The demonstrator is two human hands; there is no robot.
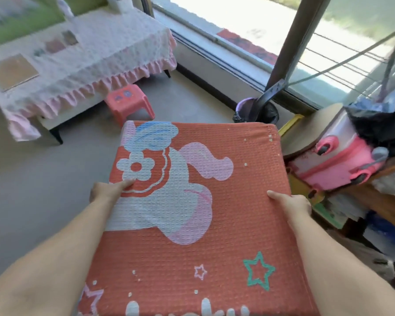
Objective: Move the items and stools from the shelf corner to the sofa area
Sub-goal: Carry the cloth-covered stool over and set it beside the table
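Both forearms show bare all the way down to the left hand [107, 190] and the right hand [292, 205]

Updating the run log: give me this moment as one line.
left hand and right hand grip orange cushion by its sides | pink stool on floor ahead

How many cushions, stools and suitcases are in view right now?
Cushions: 1, the orange cushion, gripped by the left hand and the right hand.
Stools: 1, the pink stool, beside the covered table.
Suitcases: 1, the pink suitcase, at the right.
Total: 3.
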